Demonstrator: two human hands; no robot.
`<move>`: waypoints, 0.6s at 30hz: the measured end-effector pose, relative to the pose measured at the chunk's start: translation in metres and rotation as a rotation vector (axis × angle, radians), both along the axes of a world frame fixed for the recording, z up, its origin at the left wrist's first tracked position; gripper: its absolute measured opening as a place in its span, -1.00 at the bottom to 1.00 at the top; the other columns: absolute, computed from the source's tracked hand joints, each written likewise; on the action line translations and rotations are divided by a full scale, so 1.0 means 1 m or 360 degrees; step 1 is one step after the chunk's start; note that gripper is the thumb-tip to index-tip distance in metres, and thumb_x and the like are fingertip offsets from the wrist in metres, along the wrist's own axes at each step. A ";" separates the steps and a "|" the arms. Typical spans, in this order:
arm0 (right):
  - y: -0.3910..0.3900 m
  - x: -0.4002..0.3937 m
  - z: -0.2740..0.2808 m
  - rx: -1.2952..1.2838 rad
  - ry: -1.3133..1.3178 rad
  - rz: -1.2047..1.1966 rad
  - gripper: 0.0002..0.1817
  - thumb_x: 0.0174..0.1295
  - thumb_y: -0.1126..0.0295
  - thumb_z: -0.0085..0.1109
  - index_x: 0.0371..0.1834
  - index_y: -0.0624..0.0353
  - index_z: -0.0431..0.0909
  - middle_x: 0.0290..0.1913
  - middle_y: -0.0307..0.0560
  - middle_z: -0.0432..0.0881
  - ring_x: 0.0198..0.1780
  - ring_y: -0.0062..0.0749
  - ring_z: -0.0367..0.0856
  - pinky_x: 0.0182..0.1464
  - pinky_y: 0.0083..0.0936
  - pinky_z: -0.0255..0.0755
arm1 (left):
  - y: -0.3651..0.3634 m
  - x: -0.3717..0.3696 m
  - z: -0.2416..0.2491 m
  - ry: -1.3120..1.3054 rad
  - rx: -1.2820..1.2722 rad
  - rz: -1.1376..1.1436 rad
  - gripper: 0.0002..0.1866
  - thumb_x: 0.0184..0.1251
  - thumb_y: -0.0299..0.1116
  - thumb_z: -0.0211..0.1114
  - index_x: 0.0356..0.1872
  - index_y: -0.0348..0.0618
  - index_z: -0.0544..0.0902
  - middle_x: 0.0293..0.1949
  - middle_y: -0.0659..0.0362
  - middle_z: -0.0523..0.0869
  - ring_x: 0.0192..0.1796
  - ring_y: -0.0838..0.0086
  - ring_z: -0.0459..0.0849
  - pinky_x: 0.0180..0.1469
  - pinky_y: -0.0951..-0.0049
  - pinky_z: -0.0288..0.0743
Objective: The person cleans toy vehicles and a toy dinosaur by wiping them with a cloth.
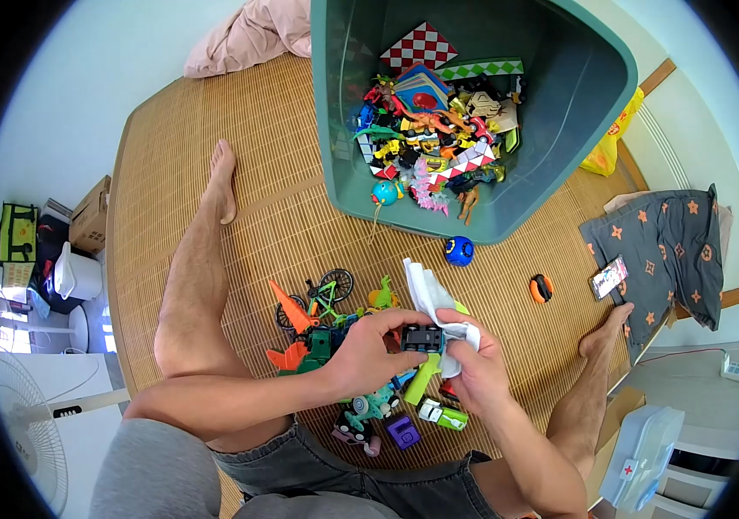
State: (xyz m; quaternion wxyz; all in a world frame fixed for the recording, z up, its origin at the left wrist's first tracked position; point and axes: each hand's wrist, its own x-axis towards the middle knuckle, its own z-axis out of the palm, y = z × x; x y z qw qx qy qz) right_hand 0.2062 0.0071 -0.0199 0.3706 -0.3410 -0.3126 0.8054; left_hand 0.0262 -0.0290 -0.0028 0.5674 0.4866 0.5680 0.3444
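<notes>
Between my two hands is a small toy car [421, 338], its dark underside and wheels facing up. My left hand [371, 353] grips the car's left end with thumb and fingers. A white cloth [426, 290] is pinched in my right hand [478, 363], pressed against the car's right end. Below and around my hands lie several toys: a green toy bicycle [328, 296], an orange piece [290, 306], a purple block [402, 430] and a white and green toy truck [443, 413]. My hands hide part of this pile.
A large green bin [551, 186] full of toys stands ahead on the bamboo mat [274, 112]. Nearby lie a blue ball [459, 251] and an orange and black ring [542, 288]. A phone [609, 278] rests by a dark patterned cushion [672, 242]. A fan [28, 432] stands left.
</notes>
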 end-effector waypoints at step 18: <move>-0.002 -0.007 -0.002 0.0245 -0.0305 -0.0001 -0.66 0.31 0.63 -0.06 0.12 0.24 0.53 -0.03 -0.21 0.60 -0.09 -0.68 0.51 -0.03 -0.69 0.39 | 0.001 0.002 -0.015 -0.0118 0.0022 0.0093 -0.59 0.02 -0.50 0.43 -0.06 -0.30 0.57 -0.26 0.19 0.68 -0.27 0.65 0.61 -0.20 0.56 0.54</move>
